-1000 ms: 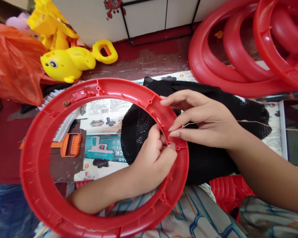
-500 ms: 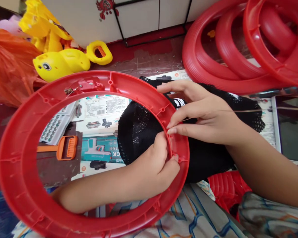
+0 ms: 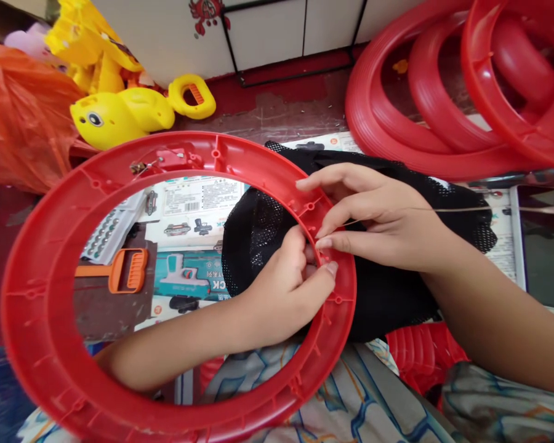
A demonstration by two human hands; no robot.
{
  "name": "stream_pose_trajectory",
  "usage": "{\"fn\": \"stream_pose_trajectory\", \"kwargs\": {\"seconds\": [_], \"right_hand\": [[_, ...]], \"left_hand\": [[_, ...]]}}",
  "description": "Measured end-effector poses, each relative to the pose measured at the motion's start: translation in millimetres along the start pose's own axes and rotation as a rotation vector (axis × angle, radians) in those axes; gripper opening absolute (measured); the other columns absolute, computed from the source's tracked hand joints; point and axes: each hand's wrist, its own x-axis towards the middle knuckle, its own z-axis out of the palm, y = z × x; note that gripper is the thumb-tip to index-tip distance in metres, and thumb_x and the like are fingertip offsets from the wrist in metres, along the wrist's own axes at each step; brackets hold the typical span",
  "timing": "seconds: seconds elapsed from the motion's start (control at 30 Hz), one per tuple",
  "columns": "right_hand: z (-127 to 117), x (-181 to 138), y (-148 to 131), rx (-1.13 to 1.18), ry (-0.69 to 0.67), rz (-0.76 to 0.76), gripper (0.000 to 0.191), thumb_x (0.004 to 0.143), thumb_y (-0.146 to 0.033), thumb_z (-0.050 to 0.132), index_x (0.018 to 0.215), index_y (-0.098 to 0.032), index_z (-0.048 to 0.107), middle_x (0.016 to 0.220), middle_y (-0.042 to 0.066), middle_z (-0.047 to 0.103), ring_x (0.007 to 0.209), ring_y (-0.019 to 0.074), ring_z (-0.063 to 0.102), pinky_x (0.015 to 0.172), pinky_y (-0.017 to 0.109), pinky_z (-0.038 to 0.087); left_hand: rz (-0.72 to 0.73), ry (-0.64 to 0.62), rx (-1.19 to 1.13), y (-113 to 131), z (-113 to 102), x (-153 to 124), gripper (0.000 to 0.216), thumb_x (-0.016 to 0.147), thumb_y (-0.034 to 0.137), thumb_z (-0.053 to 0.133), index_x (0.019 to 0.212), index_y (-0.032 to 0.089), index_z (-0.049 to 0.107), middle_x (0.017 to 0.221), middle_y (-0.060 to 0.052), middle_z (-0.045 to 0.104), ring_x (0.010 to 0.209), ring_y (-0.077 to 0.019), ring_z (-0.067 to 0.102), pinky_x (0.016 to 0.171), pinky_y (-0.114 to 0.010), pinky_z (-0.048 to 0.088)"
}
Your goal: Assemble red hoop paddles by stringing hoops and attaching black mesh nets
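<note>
Room for a hand lay at the far middle, between the yellow oval plastic handle [image 3: 194, 112] and the piled red plastic rings [image 3: 367, 104]. The bare left hand [image 3: 293, 277] and forearm [image 3: 180, 344] crossed the near round red plastic ring [image 3: 28, 277]; black mesh fabric [image 3: 383, 307] obstructed beneath its right side.

Glossy plastic is seen in the ring [image 3: 32, 258] at centre left, its smooth trough broken by moulded ribs. Fine grooves are shown on the duller plastic hoops [image 3: 388, 135] at upper right. Thin, crinkled plastic film is recognised in the bag [image 3: 23, 117] at upper left, smooth plastic in the yellow toy [image 3: 120, 117] beside it. Matt cloth [image 3: 388, 304], partly mesh, is seen right of centre. Worn, scuffed patches are shown by the dark red surface [image 3: 277, 111] at top centre.
</note>
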Motion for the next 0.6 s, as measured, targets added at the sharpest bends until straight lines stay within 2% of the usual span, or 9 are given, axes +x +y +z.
{"fn": "stream_pose_trajectory", "kwargs": {"seconds": [0.13, 0.2, 0.27, 0.37, 0.47, 0.6], "right_hand": [[2.4, -0.8, 1.3, 0.021, 0.046, -0.064, 0.003, 0.078, -0.026, 0.076, 0.081, -0.025, 0.076, 0.133, 0.006, 0.058, 0.121, 0.0241, 0.058, 0.105, 0.040, 0.052], [1.9, -1.8, 0.3, 0.002, 0.066, -0.095, 0.005, 0.077, -0.026, 0.078, 0.081, -0.026, 0.076, 0.135, 0.005, 0.056, 0.123, 0.0239, 0.056, 0.101, 0.037, 0.054], [0.6, -2.5, -1.8, -0.037, 0.074, -0.106, 0.007, 0.076, -0.026, 0.080, 0.082, -0.028, 0.076, 0.136, 0.002, 0.054, 0.124, 0.0238, 0.055, 0.097, 0.036, 0.055], [-0.9, -2.5, -4.4, -0.056, 0.040, -0.093, 0.006, 0.078, -0.026, 0.078, 0.081, -0.030, 0.076, 0.136, 0.000, 0.055, 0.124, 0.0239, 0.054, 0.097, 0.036, 0.055], [-1.3, -1.2, -4.5, -0.027, 0.003, -0.063, 0.002, 0.082, -0.023, 0.073, 0.081, -0.025, 0.075, 0.137, 0.003, 0.056, 0.128, 0.0232, 0.052, 0.103, 0.035, 0.053], [-2.5, 0.3, -2.6, -0.089, -0.060, -0.097, 0.003, 0.083, -0.024, 0.071, 0.081, -0.023, 0.073, 0.142, 0.005, 0.053, 0.135, 0.0230, 0.047, 0.117, 0.035, 0.041]], "left_hand": [[0.033, 0.025, 0.261, 2.9, -5.0, 1.3, 0.027, 0.088, 0.018, 0.050, 0.114, 0.018, 0.041, 0.102, -0.004, 0.057, 0.093, -0.0173, 0.057, 0.082, -0.034, 0.047], [0.047, 0.005, 0.326, 4.6, -7.3, 0.6, 0.030, 0.087, 0.017, 0.050, 0.115, 0.017, 0.039, 0.115, -0.008, 0.057, 0.108, -0.0213, 0.056, 0.092, -0.037, 0.047], [0.026, -0.027, 0.357, 6.0, -9.2, -1.0, 0.031, 0.088, 0.021, 0.050, 0.116, 0.017, 0.037, 0.122, -0.011, 0.055, 0.115, -0.0244, 0.055, 0.097, -0.041, 0.047], [-0.061, -0.114, 0.385, 8.3, -10.8, -4.5, 0.024, 0.088, 0.024, 0.050, 0.109, 0.018, 0.039, 0.118, -0.011, 0.057, 0.115, -0.0268, 0.056, 0.100, -0.046, 0.047], [-0.127, -0.186, 0.395, 11.8, -10.8, -8.3, 0.024, 0.086, 0.024, 0.051, 0.106, 0.018, 0.040, 0.114, -0.011, 0.057, 0.119, -0.0284, 0.054, 0.105, -0.048, 0.044], [-0.134, -0.255, 0.367, 14.8, -11.5, -11.8, 0.026, 0.088, 0.026, 0.051, 0.109, 0.017, 0.039, 0.115, -0.012, 0.056, 0.114, -0.0268, 0.055, 0.098, -0.046, 0.048]]}}
